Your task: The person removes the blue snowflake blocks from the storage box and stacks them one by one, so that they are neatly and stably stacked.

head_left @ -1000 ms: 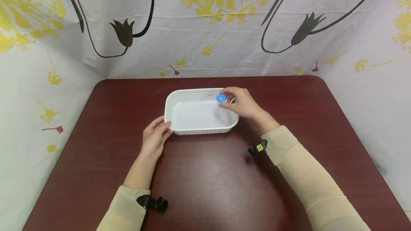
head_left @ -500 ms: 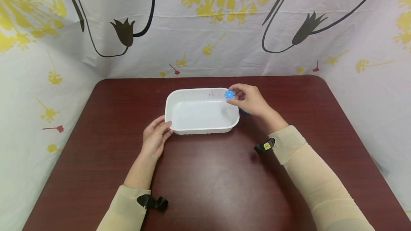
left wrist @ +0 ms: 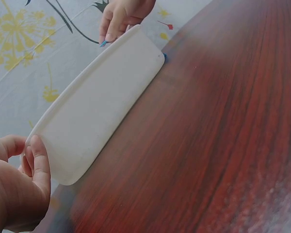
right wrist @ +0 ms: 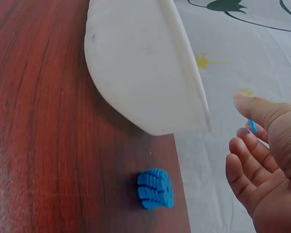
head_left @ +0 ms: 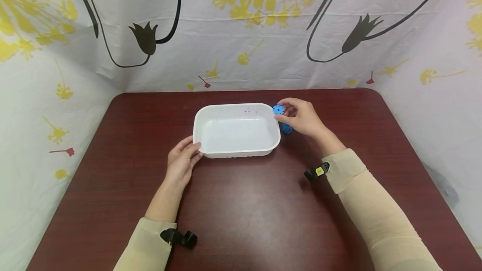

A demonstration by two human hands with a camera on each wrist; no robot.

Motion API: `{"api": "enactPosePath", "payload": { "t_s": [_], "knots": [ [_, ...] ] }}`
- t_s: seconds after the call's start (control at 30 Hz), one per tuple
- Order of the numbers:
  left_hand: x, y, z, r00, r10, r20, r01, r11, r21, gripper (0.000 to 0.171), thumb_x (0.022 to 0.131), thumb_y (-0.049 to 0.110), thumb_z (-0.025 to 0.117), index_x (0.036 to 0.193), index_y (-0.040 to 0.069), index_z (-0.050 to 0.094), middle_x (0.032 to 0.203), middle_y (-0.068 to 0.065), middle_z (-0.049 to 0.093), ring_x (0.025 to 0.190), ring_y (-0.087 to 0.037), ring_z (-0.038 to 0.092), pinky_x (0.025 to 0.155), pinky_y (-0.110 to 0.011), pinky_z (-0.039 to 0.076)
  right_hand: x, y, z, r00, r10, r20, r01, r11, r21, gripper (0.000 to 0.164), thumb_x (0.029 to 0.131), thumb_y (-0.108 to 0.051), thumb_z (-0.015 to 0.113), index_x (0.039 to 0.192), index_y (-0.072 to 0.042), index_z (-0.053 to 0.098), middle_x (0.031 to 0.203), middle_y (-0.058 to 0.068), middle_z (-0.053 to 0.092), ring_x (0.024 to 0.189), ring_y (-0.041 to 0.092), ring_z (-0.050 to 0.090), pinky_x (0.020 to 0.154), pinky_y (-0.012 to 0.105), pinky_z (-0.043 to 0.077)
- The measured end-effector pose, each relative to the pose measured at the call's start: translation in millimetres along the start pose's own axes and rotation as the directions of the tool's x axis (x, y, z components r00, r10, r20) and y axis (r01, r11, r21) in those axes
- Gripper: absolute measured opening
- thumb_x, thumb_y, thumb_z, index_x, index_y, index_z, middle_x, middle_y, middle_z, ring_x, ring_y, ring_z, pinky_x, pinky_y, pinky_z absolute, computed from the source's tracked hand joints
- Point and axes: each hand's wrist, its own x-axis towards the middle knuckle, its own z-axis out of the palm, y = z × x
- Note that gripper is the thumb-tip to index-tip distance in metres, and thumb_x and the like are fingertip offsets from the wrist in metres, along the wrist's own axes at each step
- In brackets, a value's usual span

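Note:
A white rectangular tray sits on the table with nothing inside it. My left hand grips its near left corner, thumb over the rim and fingers at the outer wall, as the left wrist view also shows. Between thumb and fingers, my right hand pinches a small blue notched plastic disc, level with the tray's far right rim. Under that hand, just right of the tray, a stack of matching blue discs stands on the table. In the right wrist view only the edge of the pinched disc shows.
The dark red wooden table has rounded far corners. A white cloth with yellow and grey flower prints hangs behind it and on both sides. Black wrist cameras sit at both sleeves.
My right hand has moved right with the blue disc, from over the tray's inside to its right rim. The stack of discs has come into sight. My left hand and the tray stay put.

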Motion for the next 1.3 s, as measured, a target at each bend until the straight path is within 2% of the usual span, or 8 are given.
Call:
{"api": "enactPosePath", "payload": {
  "t_s": [0.4, 0.73, 0.93, 1.3],
  "knots": [
    [1.0, -0.1, -0.1, 1.0, 0.003, 0.001, -0.003, 1.0, -0.002, 0.039, 0.093, -0.003, 0.068, 0.13, 0.002, 0.056, 0.094, 0.0, 0.07, 0.075, -0.011, 0.064, 0.073, -0.02, 0.06, -7, 20, -7, 0.998, 0.057, -0.015, -0.057, 0.998, -0.031, 0.04, 0.088, -0.019, 0.081, 0.122, -0.001, 0.067, 0.098, 0.015, 0.069, 0.088, 0.026, 0.065, 0.07, 0.02, 0.053],
    [1.2, -1.5, -1.1, 1.0, -0.001, -0.003, 0.001, 1.0, 0.003, 0.042, 0.093, -0.004, 0.067, 0.133, 0.001, 0.055, 0.097, -0.001, 0.067, 0.075, -0.011, 0.064, 0.074, -0.02, 0.06, -14, 40, -3, 0.994, 0.107, 0.007, -0.106, 0.993, -0.055, 0.042, 0.089, -0.021, 0.081, 0.122, -0.001, 0.065, 0.104, 0.017, 0.068, 0.092, 0.029, 0.066, 0.075, 0.038, 0.055],
    [1.2, -2.3, -0.5, 1.0, -0.003, -0.001, 0.003, 1.0, 0.016, 0.044, 0.094, -0.003, 0.067, 0.136, 0.002, 0.054, 0.102, -0.002, 0.064, 0.076, -0.011, 0.065, 0.075, -0.021, 0.06, -16, 49, 0, 0.991, 0.128, 0.025, -0.127, 0.991, -0.05, 0.04, 0.089, -0.021, 0.08, 0.121, -0.001, 0.066, 0.103, 0.016, 0.068, 0.091, 0.029, 0.065, 0.077, 0.039, 0.054],
    [0.4, -1.7, 0.3, 1.0, -0.006, 0.003, 0.006, 1.0, 0.012, 0.042, 0.094, -0.002, 0.067, 0.135, 0.002, 0.054, 0.1, -0.002, 0.064, 0.075, -0.011, 0.064, 0.075, -0.021, 0.06, -20, 58, 3, 0.985, 0.155, 0.07, -0.152, 0.987, -0.048, 0.038, 0.091, -0.02, 0.079, 0.121, 0.0, 0.066, 0.104, 0.017, 0.067, 0.093, 0.028, 0.064, 0.076, 0.038, 0.054]
  ]
}}
